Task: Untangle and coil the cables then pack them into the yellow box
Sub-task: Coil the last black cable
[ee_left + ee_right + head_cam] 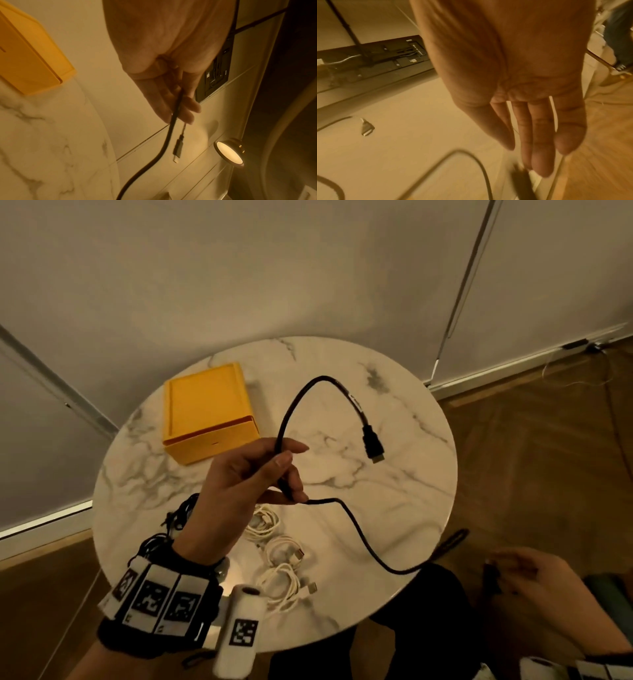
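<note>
Left hand [239, 481] raised above the marble table [394, 474], thumb and fingers pinching the black cable [291, 412] mid-length. Right hand [534, 580] off the table edge, blurred; fingers look extended by the cable's other plug, grip unclear. Yellow box [209, 412] sits closed, far left on the table.

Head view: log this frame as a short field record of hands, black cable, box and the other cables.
left hand: raised over the table, pinches the black cable
black cable: loops up from the hand, one plug hanging free; other end runs off the table edge toward the right hand
right hand: low beside the table, blurred; a dark plug at its fingertips, grip unclear
yellow box: on the marble table, nothing visible inside
white cables: loose on the table
black bundle: behind the left wrist
</note>
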`<state>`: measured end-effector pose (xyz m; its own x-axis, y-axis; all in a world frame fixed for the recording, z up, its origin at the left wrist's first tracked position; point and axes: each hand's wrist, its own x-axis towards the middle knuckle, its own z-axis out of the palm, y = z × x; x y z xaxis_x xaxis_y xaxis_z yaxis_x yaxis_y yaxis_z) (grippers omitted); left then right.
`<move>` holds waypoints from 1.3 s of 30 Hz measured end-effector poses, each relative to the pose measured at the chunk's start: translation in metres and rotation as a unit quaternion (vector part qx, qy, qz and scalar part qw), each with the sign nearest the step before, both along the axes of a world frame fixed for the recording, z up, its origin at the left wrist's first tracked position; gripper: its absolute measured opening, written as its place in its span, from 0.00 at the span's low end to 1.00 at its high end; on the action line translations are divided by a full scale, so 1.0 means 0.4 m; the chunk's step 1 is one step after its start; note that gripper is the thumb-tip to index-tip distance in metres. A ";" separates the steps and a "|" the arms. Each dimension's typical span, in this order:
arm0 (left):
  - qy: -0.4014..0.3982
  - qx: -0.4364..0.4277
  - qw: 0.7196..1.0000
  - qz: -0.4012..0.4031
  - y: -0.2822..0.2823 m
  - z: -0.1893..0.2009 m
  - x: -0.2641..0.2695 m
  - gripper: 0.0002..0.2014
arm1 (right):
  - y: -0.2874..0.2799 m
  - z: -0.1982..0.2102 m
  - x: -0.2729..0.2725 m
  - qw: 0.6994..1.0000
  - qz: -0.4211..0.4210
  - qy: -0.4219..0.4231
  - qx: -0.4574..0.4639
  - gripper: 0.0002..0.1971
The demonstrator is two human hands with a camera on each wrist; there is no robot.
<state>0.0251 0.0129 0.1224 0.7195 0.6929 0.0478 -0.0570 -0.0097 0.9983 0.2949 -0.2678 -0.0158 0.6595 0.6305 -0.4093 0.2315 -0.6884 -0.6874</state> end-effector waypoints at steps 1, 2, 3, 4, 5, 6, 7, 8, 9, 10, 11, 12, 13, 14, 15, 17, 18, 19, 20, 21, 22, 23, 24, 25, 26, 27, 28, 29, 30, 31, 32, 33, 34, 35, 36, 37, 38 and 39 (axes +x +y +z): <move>0.001 -0.001 1.000 -0.006 -0.002 0.000 0.005 0.12 | 0.009 0.028 0.002 1.000 -0.012 -0.016 0.017 0.20; 0.003 -0.003 1.000 -0.013 -0.008 -0.004 0.012 0.12 | 0.018 0.054 0.001 0.998 -0.026 -0.043 0.046 0.21; 0.005 -0.005 1.000 -0.022 -0.017 -0.009 0.022 0.12 | 0.031 0.085 -0.004 0.992 -0.042 -0.079 0.086 0.20; 0.007 -0.006 0.999 -0.031 -0.028 -0.016 0.030 0.12 | 0.052 0.118 -0.018 0.984 -0.056 -0.109 0.128 0.18; 0.010 -0.005 0.999 -0.039 -0.041 -0.023 0.039 0.12 | 0.081 0.156 -0.039 0.975 -0.065 -0.123 0.172 0.16; 0.014 -0.002 0.999 -0.045 -0.056 -0.031 0.048 0.12 | 0.111 0.189 -0.064 0.967 -0.070 -0.119 0.214 0.13; 0.016 0.002 0.999 -0.047 -0.069 -0.039 0.056 0.12 | 0.146 0.218 -0.090 0.959 -0.061 -0.098 0.259 0.11; 0.017 0.003 0.999 -0.049 -0.083 -0.046 0.064 0.12 | 0.178 0.240 -0.117 0.952 -0.048 -0.067 0.294 0.09; 0.019 0.001 0.998 -0.052 -0.092 -0.053 0.068 0.11 | 0.214 0.253 -0.143 0.947 -0.032 -0.026 0.319 0.10; 0.020 -0.004 0.998 -0.061 -0.100 -0.059 0.071 0.11 | 0.244 0.258 -0.165 0.945 -0.018 0.009 0.328 0.11; 0.022 -0.011 0.997 -0.073 -0.107 -0.065 0.074 0.11 | 0.268 0.257 -0.183 0.945 -0.003 0.031 0.324 0.12; 0.025 -0.017 0.996 -0.084 -0.113 -0.069 0.073 0.10 | 0.290 0.251 -0.201 0.948 0.013 0.036 0.315 0.12; 0.033 -0.018 0.995 -0.092 -0.119 -0.071 0.071 0.10 | 0.305 0.245 -0.215 0.950 0.027 0.032 0.308 0.12; 0.042 -0.018 0.994 -0.098 -0.127 -0.075 0.068 0.09 | 0.313 0.241 -0.227 0.950 0.035 0.031 0.308 0.11; 0.053 -0.016 0.993 -0.100 -0.136 -0.080 0.066 0.08 | 0.314 0.237 -0.236 0.946 0.040 0.041 0.319 0.09; 0.070 -0.006 0.993 -0.099 -0.153 -0.095 0.058 0.07 | 0.305 0.235 -0.261 0.921 0.039 0.106 0.372 0.11; 0.081 0.008 0.992 -0.096 -0.160 -0.102 0.054 0.06 | 0.297 0.236 -0.273 0.907 0.034 0.142 0.396 0.14; 0.092 0.027 0.991 -0.097 -0.168 -0.107 0.053 0.06 | 0.288 0.239 -0.283 0.896 0.032 0.163 0.413 0.16; 0.103 0.047 0.988 -0.106 -0.173 -0.107 0.052 0.04 | 0.281 0.242 -0.290 0.891 0.031 0.167 0.422 0.16; 0.113 0.069 0.984 -0.122 -0.177 -0.103 0.050 0.04 | 0.276 0.245 -0.293 0.891 0.030 0.162 0.423 0.14; 0.122 0.099 0.978 -0.136 -0.177 -0.095 0.048 0.05 | 0.273 0.247 -0.290 0.896 0.029 0.151 0.416 0.12; 0.126 0.141 0.973 -0.133 -0.171 -0.084 0.045 0.06 | 0.270 0.248 -0.283 0.903 0.030 0.143 0.405 0.09; 0.124 0.187 0.969 -0.107 -0.158 -0.073 0.042 0.07 | 0.266 0.249 -0.273 0.907 0.034 0.147 0.393 0.10; 0.112 0.225 0.965 -0.069 -0.140 -0.063 0.039 0.08 | 0.263 0.254 -0.266 0.907 0.044 0.168 0.383 0.13; 0.099 0.243 0.964 -0.039 -0.118 -0.055 0.038 0.09 | 0.261 0.261 -0.262 0.907 0.064 0.195 0.367 0.14; 0.096 0.245 0.964 -0.029 -0.096 -0.049 0.040 0.14 | 0.259 0.269 -0.263 0.909 0.098 0.214 0.345 0.14; 0.105 0.240 0.964 -0.043 -0.079 -0.042 0.044 0.20 | 0.259 0.275 -0.269 0.910 0.140 0.219 0.323 0.13; 0.116 0.229 0.964 -0.076 -0.068 -0.037 0.054 0.23 | 0.257 0.280 -0.275 0.908 0.177 0.220 0.311 0.12; 0.118 0.214 0.963 -0.111 -0.060 -0.037 0.061 0.22 | 0.258 0.287 -0.282 0.901 0.208 0.222 0.310 0.11; 0.106 0.194 0.965 -0.141 -0.056 -0.036 0.064 0.18 | 0.260 0.300 -0.288 0.893 0.233 0.223 0.316 0.11; 0.085 0.164 0.969 -0.162 -0.054 -0.034 0.066 0.13 | 0.259 0.315 -0.286 0.886 0.252 0.218 0.323 0.11; 0.060 0.124 0.975 -0.176 -0.050 -0.029 0.063 0.10 | 0.261 0.330 -0.281 0.882 0.266 0.209 0.329 0.11; 0.038 0.081 0.977 -0.193 -0.049 -0.024 0.062 0.09 | 0.260 0.343 -0.270 0.881 0.272 0.197 0.333 0.11; 0.023 0.049 0.977 -0.208 -0.050 -0.018 0.060 0.09 | 0.262 0.353 -0.256 0.882 0.273 0.183 0.338 0.11; 0.010 0.024 0.976 -0.216 -0.051 -0.013 0.061 0.09 | 0.267 0.357 -0.241 0.884 0.269 0.166 0.343 0.11; -0.004 -0.004 0.975 -0.221 -0.056 -0.010 0.063 0.08 | 0.273 0.358 -0.225 0.888 0.259 0.145 0.351 0.12; -0.015 -0.042 0.973 -0.224 -0.067 -0.008 0.066 0.08 | 0.278 0.357 -0.211 0.892 0.245 0.118 0.361 0.12; -0.022 -0.092 0.969 -0.228 -0.085 -0.008 0.070 0.07 | 0.283 0.357 -0.201 0.896 0.228 0.094 0.370 0.12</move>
<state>0.0531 -0.0211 0.1191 0.9531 0.3025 -0.0097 -0.0551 0.2051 0.9772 0.2146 -0.1548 0.1268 0.2277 0.9614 0.1543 0.2043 0.1078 -0.9730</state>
